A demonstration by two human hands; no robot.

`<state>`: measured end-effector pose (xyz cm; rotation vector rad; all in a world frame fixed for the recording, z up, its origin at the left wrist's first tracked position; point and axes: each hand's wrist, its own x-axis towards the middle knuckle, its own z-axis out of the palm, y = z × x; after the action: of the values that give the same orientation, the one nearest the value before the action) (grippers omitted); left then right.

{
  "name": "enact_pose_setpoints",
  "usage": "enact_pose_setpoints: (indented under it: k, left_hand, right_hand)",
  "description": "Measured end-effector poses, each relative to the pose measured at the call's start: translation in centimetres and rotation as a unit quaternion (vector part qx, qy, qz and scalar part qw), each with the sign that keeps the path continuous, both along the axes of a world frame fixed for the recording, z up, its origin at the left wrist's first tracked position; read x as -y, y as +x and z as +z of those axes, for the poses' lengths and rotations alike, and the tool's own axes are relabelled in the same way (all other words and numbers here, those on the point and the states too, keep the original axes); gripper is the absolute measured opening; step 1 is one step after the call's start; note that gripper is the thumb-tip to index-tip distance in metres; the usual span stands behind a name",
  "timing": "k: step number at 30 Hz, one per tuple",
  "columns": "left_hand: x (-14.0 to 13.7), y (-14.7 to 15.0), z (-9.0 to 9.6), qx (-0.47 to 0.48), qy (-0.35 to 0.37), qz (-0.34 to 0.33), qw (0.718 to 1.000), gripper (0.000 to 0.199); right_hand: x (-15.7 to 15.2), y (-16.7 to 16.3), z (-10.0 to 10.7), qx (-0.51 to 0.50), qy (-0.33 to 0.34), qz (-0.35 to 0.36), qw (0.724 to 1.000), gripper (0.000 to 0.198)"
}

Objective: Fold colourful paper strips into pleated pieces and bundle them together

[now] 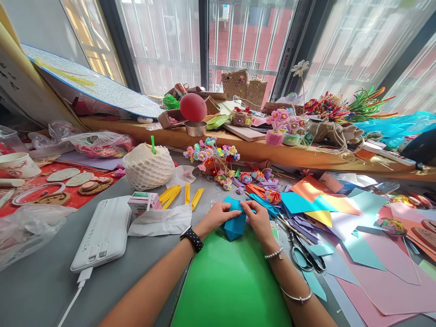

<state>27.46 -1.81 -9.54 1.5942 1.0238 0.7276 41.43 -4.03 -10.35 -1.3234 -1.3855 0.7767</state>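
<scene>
A folded piece of blue paper [234,227] is held between my two hands, above the far end of a green board [231,281]. My left hand [218,217] pinches its left side, thumb lying across the front. On the right, my right hand [258,222] grips the upper right edge with thumb and forefinger. The paper narrows to a blunt point at the bottom. Scissors [303,256] lie beside my right wrist, and purple paper strips [303,229] are scattered just beyond them.
Left of my arms are a white power bank [104,231] with a cable, a small box [143,202], yellow folded strips [170,195] and a net-wrapped coconut [148,165]. Coloured paper sheets [381,272] cover the right. Behind stand paper flowers [211,156] and a cluttered wooden ledge [153,131].
</scene>
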Motion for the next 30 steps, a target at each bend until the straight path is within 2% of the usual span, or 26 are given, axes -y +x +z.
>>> enact_pose_setpoints:
  k: [14,20,26,30]
  left_hand:
    - [-0.04,-0.02,-0.24,0.020,-0.020,-0.007,1.000,0.032]
    - [0.08,-0.10,-0.07,0.035,-0.046,-0.025,0.998,0.029]
    - [-0.07,-0.11,-0.30,0.018,-0.026,-0.031,0.999,0.032]
    - [-0.09,-0.11,-0.32,0.016,-0.023,-0.040,0.999,0.032]
  right_hand:
    - [0.08,-0.20,-0.09,0.032,0.044,-0.007,0.999,0.022]
    - [0.15,-0.22,-0.09,-0.002,0.002,0.015,1.000,0.026]
    - [0.14,-0.33,0.02,0.080,0.073,-0.022,0.994,0.020]
    - [-0.01,-0.42,-0.28,0.116,0.082,-0.033,0.989,0.023]
